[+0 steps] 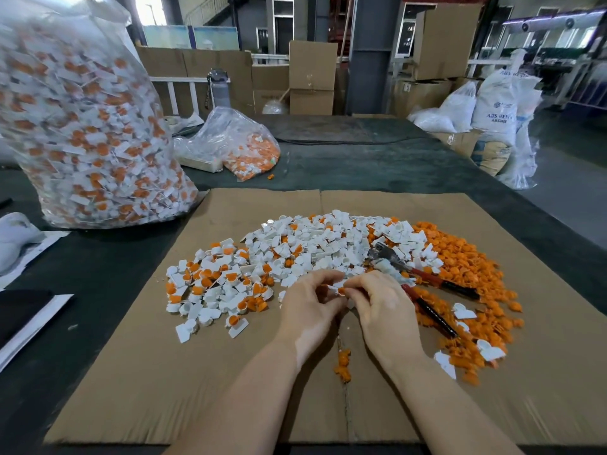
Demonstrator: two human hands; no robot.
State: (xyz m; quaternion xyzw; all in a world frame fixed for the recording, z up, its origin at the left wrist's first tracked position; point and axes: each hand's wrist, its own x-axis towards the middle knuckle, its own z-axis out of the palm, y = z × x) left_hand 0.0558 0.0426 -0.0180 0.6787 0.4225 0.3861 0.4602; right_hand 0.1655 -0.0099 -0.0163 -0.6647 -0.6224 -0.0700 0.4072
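Observation:
My left hand [310, 303] and my right hand [377, 302] meet over the cardboard sheet [170, 389]. Together their fingertips pinch a small white plastic piece with an orange insert [339, 290]. Just beyond them lies a heap of white plastic pieces [315, 244]. To the left is a mixed heap of white pieces with orange inserts [213, 287]. A pile of loose orange inserts [473, 284] spreads on the right. Pliers with red and black handles [423, 277] lie beside my right hand.
A tall clear bag full of white and orange parts [85, 126] stands at the back left. A smaller clear bag [243, 146] lies behind the cardboard. A few orange inserts [342, 366] sit between my forearms. Cartons and white sacks [492, 113] stand beyond the table.

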